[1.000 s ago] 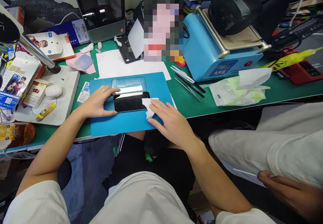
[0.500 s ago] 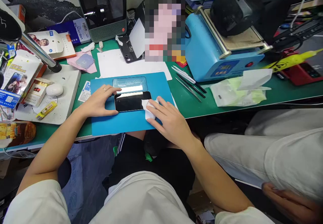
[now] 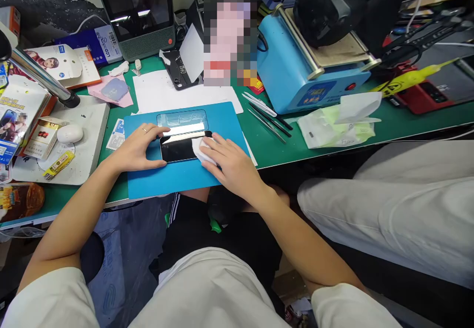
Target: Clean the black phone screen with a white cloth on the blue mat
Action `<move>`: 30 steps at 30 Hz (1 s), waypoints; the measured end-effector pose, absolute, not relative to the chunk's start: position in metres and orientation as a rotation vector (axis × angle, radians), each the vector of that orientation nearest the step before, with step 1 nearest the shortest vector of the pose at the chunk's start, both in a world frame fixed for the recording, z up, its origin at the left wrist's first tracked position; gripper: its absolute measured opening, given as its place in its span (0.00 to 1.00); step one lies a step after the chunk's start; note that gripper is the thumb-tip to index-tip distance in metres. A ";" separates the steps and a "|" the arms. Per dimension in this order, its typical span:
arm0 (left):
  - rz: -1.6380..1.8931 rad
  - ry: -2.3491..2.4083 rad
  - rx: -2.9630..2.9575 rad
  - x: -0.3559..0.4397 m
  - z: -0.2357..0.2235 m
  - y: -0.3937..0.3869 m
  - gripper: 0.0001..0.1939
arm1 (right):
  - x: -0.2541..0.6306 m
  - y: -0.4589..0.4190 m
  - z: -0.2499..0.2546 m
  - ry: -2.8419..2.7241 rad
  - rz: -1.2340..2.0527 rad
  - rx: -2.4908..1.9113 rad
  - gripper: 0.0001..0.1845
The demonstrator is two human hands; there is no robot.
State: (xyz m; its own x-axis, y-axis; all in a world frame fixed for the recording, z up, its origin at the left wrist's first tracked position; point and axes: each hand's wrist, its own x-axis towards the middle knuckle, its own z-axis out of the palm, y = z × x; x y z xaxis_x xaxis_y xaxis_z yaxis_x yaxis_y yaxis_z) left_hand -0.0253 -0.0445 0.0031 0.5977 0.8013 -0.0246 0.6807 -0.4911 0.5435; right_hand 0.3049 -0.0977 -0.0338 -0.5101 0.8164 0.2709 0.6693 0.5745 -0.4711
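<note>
A smartphone point(image 3: 177, 149) with a black, glossy screen lies face up on the blue mat point(image 3: 163, 182). My left hand point(image 3: 138, 148) steadies its left end, thumb at the near corner and index finger at the far corner. Under the fingers of my right hand point(image 3: 231, 163), a folded white tissue point(image 3: 202, 150) is pressed against the right part of the screen, hiding that end of the phone. Just beyond the phone, a clear screen protector point(image 3: 183, 120) with a dark outline rests flat on the mat.
Tweezers point(image 3: 266, 126) and pens lie right of the mat, near a tissue pack point(image 3: 333, 133) and a blue heating machine point(image 3: 311, 91). Boxes and a lamp pole point(image 3: 44, 76) crowd the left. A tablet-like screen point(image 3: 137, 12) stands behind. Another person's leg point(image 3: 370, 209) is at right.
My right hand has slid the tissue leftward over the phone screen. The left hand keeps its place at the phone's left end. The whole view has shifted slightly.
</note>
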 end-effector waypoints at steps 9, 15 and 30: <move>0.300 1.168 2.281 -0.025 0.004 -0.044 0.44 | 0.320 -0.084 -0.044 -1.597 0.443 -1.320 0.19; 0.291 1.176 2.269 -0.026 0.005 -0.045 0.43 | 0.305 -0.092 -0.047 -2.070 0.226 -1.136 0.13; 0.284 1.183 2.279 -0.025 0.006 -0.045 0.43 | 0.303 -0.088 -0.050 -2.068 0.464 -1.067 0.13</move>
State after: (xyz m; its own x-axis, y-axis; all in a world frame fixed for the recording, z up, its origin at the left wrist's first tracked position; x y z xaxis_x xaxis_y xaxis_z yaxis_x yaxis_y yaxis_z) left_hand -0.0253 -0.0452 0.0056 0.5901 0.8048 -0.0634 0.6887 -0.4608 0.5598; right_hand 0.3031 -0.0882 -0.0501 -0.3710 0.8094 0.4552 0.5373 0.5869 -0.6057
